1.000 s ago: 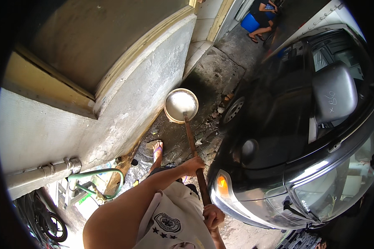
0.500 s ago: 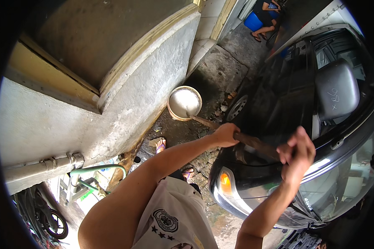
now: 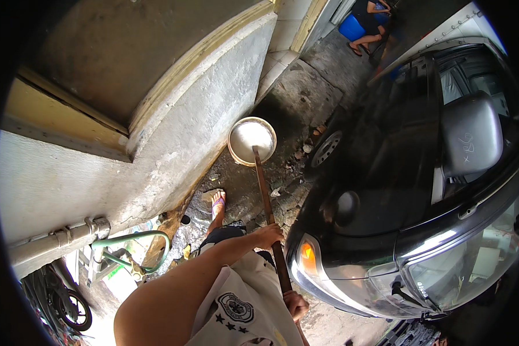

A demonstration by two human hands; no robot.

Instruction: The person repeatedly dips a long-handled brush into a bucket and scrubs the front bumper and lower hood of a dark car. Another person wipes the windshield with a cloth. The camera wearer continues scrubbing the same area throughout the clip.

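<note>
A long brown wooden pole point(image 3: 264, 193) slants from a round bucket point(image 3: 233, 155) back toward my body. Its lower end dips into the pale, cloudy liquid point(image 3: 249, 134) inside, so whatever is at that tip stays hidden. My left hand point(image 3: 267, 234) is closed around the pole about midway along. Further up the shaft, close to my shirt, my right hand point(image 3: 296, 305) grips it too. The pole passes below my right hand toward the picture's lower edge.
A black car point(image 3: 375, 213) with a side mirror point(image 3: 472, 134) stands close on my right. A stained wall point(image 3: 196, 109) runs along the left. Green tubing point(image 3: 166, 237) and a motorcycle point(image 3: 72, 310) are at lower left. Far off, a person point(image 3: 366, 26) sits beside something blue point(image 3: 349, 29).
Both hands have come back toward my body and leftward, the right one most. The pole has swung from reaching over the car's hood to lying nearly in line with my body.
</note>
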